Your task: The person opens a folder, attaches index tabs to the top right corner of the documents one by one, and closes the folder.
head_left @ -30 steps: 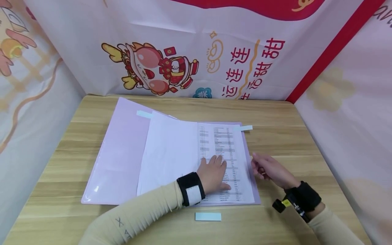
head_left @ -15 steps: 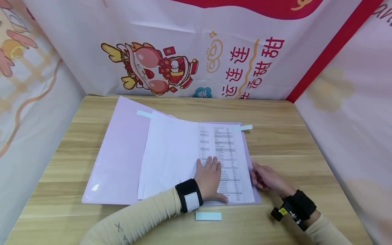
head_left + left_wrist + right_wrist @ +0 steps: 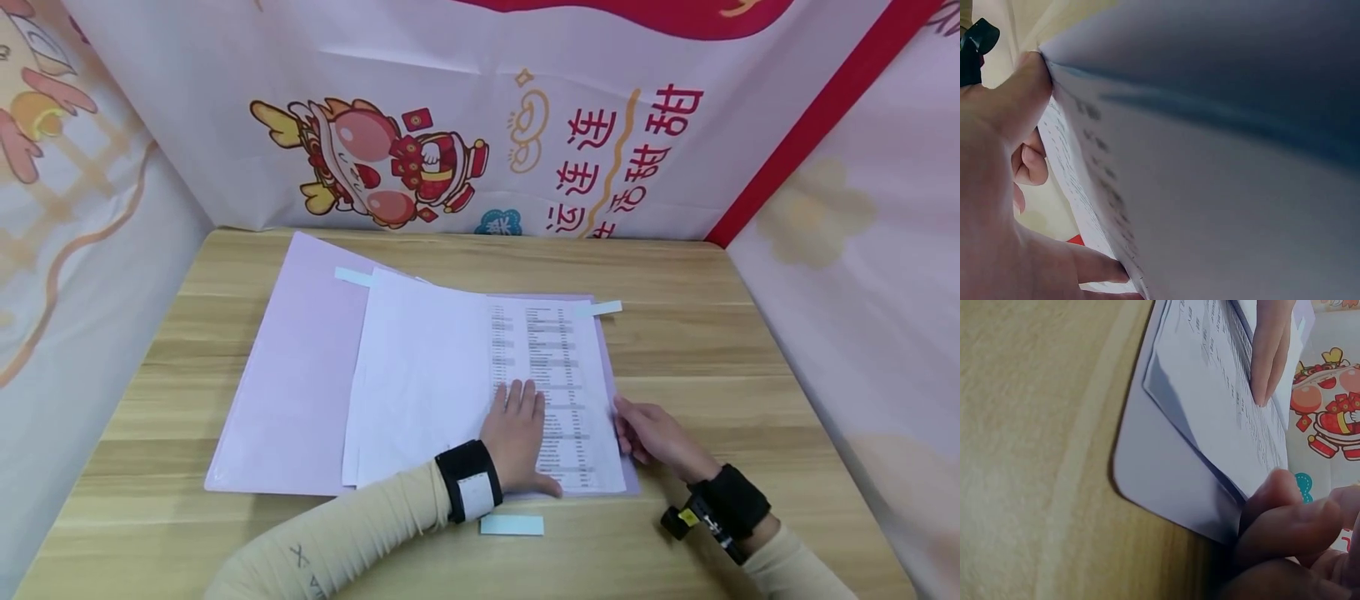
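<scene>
An open lilac folder (image 3: 292, 383) lies on the wooden table (image 3: 712, 333). A blank white sheet (image 3: 420, 375) is turned over to its left, and a printed sheet (image 3: 555, 350) of small text shows on its right. My left hand (image 3: 521, 433) rests flat on the printed sheet, fingers straight. My right hand (image 3: 648, 433) is at the folder's right edge. In the right wrist view its fingertips (image 3: 1285, 512) pinch the edge of the printed sheet (image 3: 1210, 406), which lifts slightly off the folder (image 3: 1160, 487). The left wrist view is filled by blurred paper (image 3: 1210, 219).
A pale blue label strip (image 3: 512, 525) lies on the table just in front of the folder. Two similar tabs (image 3: 603, 308) stick out at the folder's far edge. Printed banner walls (image 3: 420, 150) close in the table at the back, left and right.
My right hand has come in from the bare table to the folder's right edge and taken hold of the sheet. My left hand has slid a little toward me on the page.
</scene>
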Demonstrator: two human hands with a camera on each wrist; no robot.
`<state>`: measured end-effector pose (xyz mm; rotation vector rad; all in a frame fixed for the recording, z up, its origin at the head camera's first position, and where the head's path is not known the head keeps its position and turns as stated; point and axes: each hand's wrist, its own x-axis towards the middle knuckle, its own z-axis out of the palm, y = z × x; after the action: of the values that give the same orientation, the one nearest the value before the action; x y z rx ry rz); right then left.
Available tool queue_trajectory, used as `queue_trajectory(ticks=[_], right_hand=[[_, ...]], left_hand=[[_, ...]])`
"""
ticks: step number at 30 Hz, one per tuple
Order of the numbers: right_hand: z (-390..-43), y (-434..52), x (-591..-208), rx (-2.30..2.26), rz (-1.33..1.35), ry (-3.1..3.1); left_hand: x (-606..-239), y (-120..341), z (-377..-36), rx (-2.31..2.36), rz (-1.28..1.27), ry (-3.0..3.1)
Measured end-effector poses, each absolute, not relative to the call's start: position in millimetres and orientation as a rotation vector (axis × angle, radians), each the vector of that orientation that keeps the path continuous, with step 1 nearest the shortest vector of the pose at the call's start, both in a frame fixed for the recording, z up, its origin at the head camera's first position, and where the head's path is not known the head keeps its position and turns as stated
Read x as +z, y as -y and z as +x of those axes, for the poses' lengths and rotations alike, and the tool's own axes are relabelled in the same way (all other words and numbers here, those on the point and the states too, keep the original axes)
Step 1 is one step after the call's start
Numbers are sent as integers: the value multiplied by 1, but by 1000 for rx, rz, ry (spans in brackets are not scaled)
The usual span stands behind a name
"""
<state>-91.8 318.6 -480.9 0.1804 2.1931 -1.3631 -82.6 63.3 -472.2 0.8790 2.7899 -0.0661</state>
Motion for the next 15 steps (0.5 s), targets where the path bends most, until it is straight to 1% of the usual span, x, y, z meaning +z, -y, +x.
queue_trajectory(ticks=[15], right_hand=[[-90,-319,-481,-1351,194,-2220]], left_hand=[[-479,-62,-87,6,884,-2771]])
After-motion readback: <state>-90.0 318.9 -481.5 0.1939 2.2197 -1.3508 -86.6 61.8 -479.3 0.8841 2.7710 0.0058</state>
